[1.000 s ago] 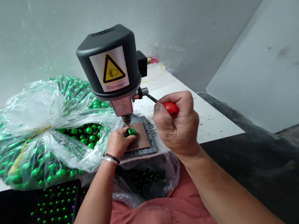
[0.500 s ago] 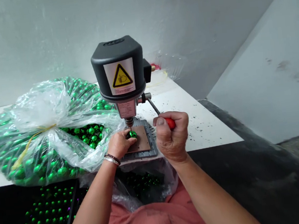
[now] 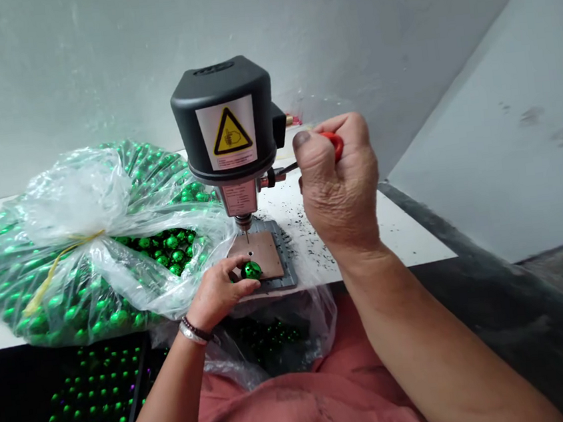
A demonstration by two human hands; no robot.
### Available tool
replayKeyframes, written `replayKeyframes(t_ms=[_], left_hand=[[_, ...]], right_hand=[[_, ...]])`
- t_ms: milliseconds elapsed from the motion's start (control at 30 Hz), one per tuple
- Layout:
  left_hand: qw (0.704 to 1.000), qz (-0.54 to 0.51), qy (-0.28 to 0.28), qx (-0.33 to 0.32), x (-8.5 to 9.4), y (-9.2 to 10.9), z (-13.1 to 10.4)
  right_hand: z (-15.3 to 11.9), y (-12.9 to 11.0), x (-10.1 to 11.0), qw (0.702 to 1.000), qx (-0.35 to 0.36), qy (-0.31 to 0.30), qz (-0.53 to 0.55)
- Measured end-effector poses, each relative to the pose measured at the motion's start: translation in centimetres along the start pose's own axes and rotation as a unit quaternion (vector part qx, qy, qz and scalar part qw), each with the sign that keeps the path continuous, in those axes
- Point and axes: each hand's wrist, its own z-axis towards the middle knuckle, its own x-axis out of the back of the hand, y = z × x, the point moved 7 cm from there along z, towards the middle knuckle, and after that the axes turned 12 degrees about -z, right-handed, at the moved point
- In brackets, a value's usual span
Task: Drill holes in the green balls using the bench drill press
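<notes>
Between thumb and fingers, my left hand point(image 3: 219, 290) holds a shiny green ball point(image 3: 251, 270) over the near part of a brown board point(image 3: 263, 248). The board has a small dark hole and lies on the grey base point(image 3: 286, 264) of a bench drill press point(image 3: 225, 126). Above the hole hangs the thin drill bit point(image 3: 247, 235), apart from the ball. My right hand point(image 3: 341, 178) is closed round the red knob point(image 3: 333, 144) of the press's lever, which sticks out to the right at about the height of the motor housing's lower edge.
A big clear plastic bag point(image 3: 85, 258) full of green balls lies left of the press. An open plastic bag point(image 3: 317, 314) with dark green balls hangs at the table's front edge. Black shavings dot the white table point(image 3: 405, 241). Rows of green balls sit in a dark tray point(image 3: 89, 412) lower left.
My right hand has swung the lever upward and the drill bit has risen clear of the ball. My left hand has drawn the ball toward me, uncovering the board's hole.
</notes>
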Motion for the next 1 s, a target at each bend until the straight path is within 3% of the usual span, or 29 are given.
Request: replayKeyframes(t_ms=[200,300,367,433,500,567,733,833,900,1000], left_hand=[[0.995,-0.032,-0.091,-0.033,-0.8,-0.2,-1.8],[0.987,-0.151,-0.052,0.026,-0.3,-1.4,-1.5],[0.951,-0.297,0.026,0.086,0.5,-2.4,-1.1],[0.878,-0.449,0.085,0.139,0.8,-3.2,-0.9],[0.816,-0.543,0.097,0.175,0.5,-3.4,-0.6],[0.793,-0.574,0.094,0.182,0.5,-3.2,-0.4],[0.788,-0.592,0.087,0.147,0.6,-3.0,-0.1],[0.805,-0.571,0.085,0.138,0.2,-3.4,0.1],[0.838,-0.524,0.092,0.122,0.2,-3.7,0.5],[0.921,-0.368,0.097,0.085,0.3,-3.6,1.5]], right_hand=[[-0.1,0.5,-0.5,0.998,-0.031,-0.031,0.033],[-0.2,0.5,-0.5,0.999,-0.031,-0.035,0.027],[-0.2,0.4,-0.4,0.999,-0.024,-0.031,0.020],[-0.2,0.4,-0.3,0.999,-0.022,-0.031,0.015],[-0.2,0.4,-0.4,0.999,-0.027,-0.040,0.012],[-0.2,0.5,-0.4,0.998,-0.028,-0.049,0.010],[-0.2,0.4,-0.4,0.999,-0.011,-0.050,0.002],[-0.2,0.2,-0.3,0.999,-0.009,-0.044,0.011],[-0.2,0.1,-0.1,0.999,-0.004,-0.033,0.018],[-0.1,0.1,0.0,1.000,-0.001,-0.030,0.004]])
